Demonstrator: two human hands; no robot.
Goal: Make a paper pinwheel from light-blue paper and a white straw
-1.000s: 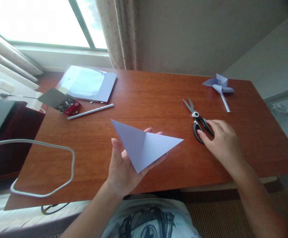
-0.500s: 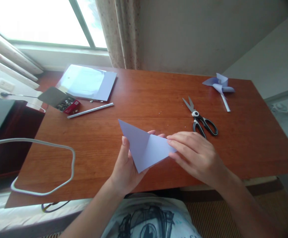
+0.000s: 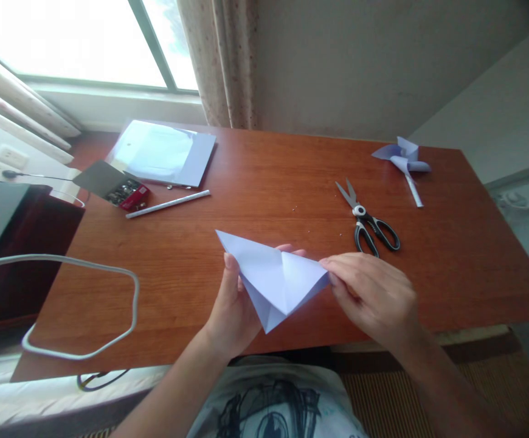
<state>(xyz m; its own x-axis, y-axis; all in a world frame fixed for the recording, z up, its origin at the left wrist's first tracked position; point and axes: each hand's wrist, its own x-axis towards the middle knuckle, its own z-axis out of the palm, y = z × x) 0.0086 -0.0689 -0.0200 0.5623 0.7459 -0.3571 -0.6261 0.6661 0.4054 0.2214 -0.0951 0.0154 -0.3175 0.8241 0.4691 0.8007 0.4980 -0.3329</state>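
A creased sheet of pale paper (image 3: pixel 276 277), folded into a triangle, is held above the near part of the table. My left hand (image 3: pixel 235 310) supports it from below and behind, with the thumb at its left edge and some fingertips showing past the top edge. With thumb and fingers, my right hand (image 3: pixel 369 292) pinches the paper's right corner. The two layers stand slightly apart along the lower edge. Beyond my right hand lie scissors (image 3: pixel 360 212) with black and white handles, their blades parted.
A paper pinwheel (image 3: pixel 404 159) lies at the back right. At the back left are a paper pack (image 3: pixel 194 161), a small open red box (image 3: pixel 132 196) of metal bits and a rolled paper stick (image 3: pixel 168 204). A white cable (image 3: pixel 134 298) loops over the left edge.
My right hand has shifted slightly right and now pinches the paper's corner. The layers have parted at the bottom, and the near tip has moved down and right.
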